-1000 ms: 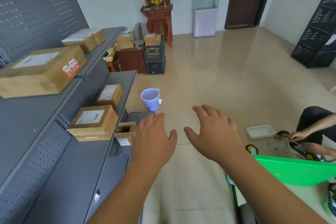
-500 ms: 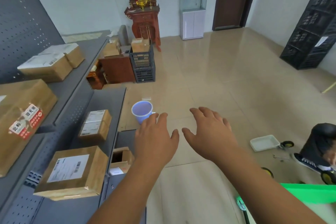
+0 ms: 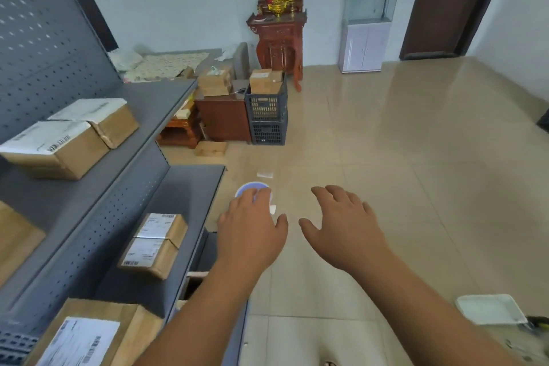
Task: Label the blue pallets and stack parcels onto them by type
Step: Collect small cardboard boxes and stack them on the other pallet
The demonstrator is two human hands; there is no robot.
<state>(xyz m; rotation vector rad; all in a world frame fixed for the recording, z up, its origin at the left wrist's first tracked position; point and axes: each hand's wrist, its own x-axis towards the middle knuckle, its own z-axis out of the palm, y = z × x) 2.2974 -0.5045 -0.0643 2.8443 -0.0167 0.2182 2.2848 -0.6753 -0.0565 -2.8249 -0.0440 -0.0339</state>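
Observation:
My left hand [image 3: 251, 233] and my right hand [image 3: 346, 230] hover side by side over the tiled floor, fingers spread and holding nothing. To the left, cardboard parcels with white shipping labels lie on a grey metal shelf unit [image 3: 98, 196]: a small one [image 3: 154, 244] on the lower shelf just left of my left hand, a larger one [image 3: 89, 336] at the bottom left, and two [image 3: 74, 134] on the upper shelf. No blue pallet is in view.
A purple bucket [image 3: 252, 189] stands on the floor, partly hidden behind my left fingers. Stacked dark crates [image 3: 267, 116] holding a box, a brown cabinet [image 3: 222, 116] and a red altar [image 3: 279, 38] stand further back. A white tray [image 3: 490, 309] lies at lower right.
The view has swung left and forward along the shelf; the seated person and the green board at right have left the frame. Both hands keep the same spread pose.

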